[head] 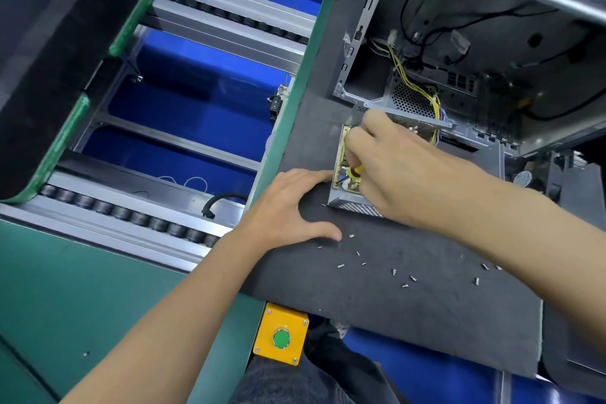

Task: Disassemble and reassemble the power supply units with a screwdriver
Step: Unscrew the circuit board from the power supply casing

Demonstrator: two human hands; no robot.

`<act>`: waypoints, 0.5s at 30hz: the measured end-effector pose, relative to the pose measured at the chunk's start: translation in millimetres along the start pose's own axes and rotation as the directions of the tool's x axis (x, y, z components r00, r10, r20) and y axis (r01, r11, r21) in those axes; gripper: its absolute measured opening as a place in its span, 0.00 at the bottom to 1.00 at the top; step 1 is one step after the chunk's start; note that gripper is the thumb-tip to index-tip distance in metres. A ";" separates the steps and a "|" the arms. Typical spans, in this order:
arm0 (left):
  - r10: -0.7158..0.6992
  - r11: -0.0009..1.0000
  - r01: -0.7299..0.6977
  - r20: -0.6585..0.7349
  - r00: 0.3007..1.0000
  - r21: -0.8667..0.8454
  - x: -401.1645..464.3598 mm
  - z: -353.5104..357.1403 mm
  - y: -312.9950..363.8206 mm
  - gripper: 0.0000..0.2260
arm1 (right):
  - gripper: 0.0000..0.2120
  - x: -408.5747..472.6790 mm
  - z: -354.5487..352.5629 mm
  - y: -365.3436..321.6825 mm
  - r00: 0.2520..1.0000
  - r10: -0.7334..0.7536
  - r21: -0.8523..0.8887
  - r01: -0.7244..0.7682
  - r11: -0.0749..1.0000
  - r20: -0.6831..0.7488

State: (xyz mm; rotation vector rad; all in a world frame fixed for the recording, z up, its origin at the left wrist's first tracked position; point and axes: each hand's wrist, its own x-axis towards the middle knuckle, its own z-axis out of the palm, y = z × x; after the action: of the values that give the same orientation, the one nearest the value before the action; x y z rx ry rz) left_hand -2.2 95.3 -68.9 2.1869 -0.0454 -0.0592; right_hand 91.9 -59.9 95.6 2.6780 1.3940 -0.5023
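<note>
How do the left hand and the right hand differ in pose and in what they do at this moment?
The left hand lies flat on the dark mat, fingers straight, fingertips at the open power supply unit; the right hand is above the unit, fingers curled. The left hand holds nothing; the right hand grips a yellow-handled tool, probably the screwdriver. Both are bare.
</note>
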 end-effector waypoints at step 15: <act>0.020 0.999 -0.026 -0.244 0.970 -0.023 8.6 19.3 4.5 0.21 | 0.04 21.6 -11.6 -1.3 0.999 0.012 -0.261 -0.003 0.965 0.031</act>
State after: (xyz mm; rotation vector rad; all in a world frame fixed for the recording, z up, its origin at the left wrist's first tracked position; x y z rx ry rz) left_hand 5.2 76.5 -76.6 2.1523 0.0687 0.2215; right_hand 105.2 -39.6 99.6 2.4538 1.3365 -0.3321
